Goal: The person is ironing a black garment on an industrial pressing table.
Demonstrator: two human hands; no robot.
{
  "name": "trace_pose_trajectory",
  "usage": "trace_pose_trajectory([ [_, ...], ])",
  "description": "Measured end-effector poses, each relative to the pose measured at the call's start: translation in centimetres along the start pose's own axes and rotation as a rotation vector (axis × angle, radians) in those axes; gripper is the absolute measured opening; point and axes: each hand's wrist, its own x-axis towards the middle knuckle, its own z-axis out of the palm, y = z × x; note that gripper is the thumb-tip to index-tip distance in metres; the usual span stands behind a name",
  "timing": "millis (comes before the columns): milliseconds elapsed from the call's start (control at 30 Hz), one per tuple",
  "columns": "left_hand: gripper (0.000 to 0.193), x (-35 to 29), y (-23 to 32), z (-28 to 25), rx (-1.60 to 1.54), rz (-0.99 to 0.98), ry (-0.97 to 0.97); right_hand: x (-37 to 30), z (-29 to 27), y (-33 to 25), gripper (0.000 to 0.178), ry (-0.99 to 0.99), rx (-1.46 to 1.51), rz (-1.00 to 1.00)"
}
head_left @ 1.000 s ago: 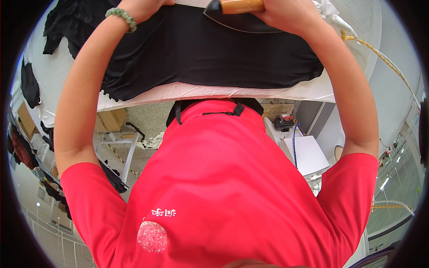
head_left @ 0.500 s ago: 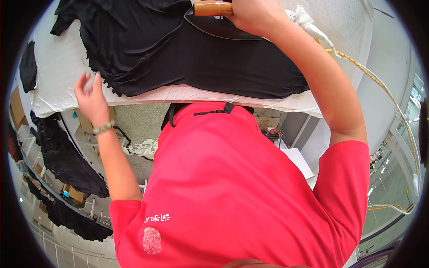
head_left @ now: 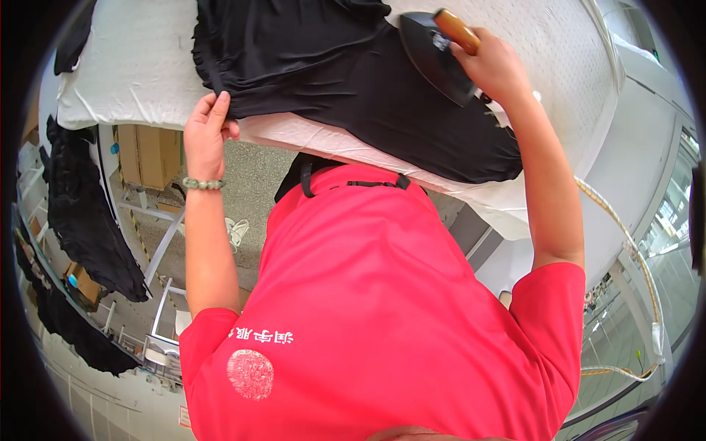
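Note:
A black garment (head_left: 316, 77) with a ruffled edge lies spread over a white padded ironing table (head_left: 140, 66). At the garment's near left corner, my left hand (head_left: 206, 132) pinches its gathered edge between thumb and fingers. My right hand (head_left: 496, 66) is wrapped round the wooden handle (head_left: 457, 31) of a dark steam iron (head_left: 434, 59). The iron is over the right part of the garment, its pointed end toward the far left. Whether its soleplate presses on the cloth, I cannot tell.
From the right side a wrapped hose (head_left: 610, 213) curves down beside the table. Black garments (head_left: 92, 213) hang at the left, near a white metal frame (head_left: 165, 309). A cardboard box (head_left: 151, 158) stands below the table's left end.
My left hand has gone from loose above the table edge to gripping the garment's corner. The iron has moved right and turned, and the garment has shifted right in view.

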Motion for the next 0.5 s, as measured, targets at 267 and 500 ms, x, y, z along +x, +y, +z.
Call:
trace_pose_trajectory([
  [267, 0.018, -1.1, -0.1, 1.3, -0.054, 0.046, 0.039, 1.0, -2.3, 10.8, 0.049, 0.238, -0.117, 0.297],
  [500, 0.019, 0.1, 1.5, 1.4, -0.003, 0.209, -0.022, -12.3, 5.3, 16.5, 0.047, 0.796, -0.202, 0.116],
])
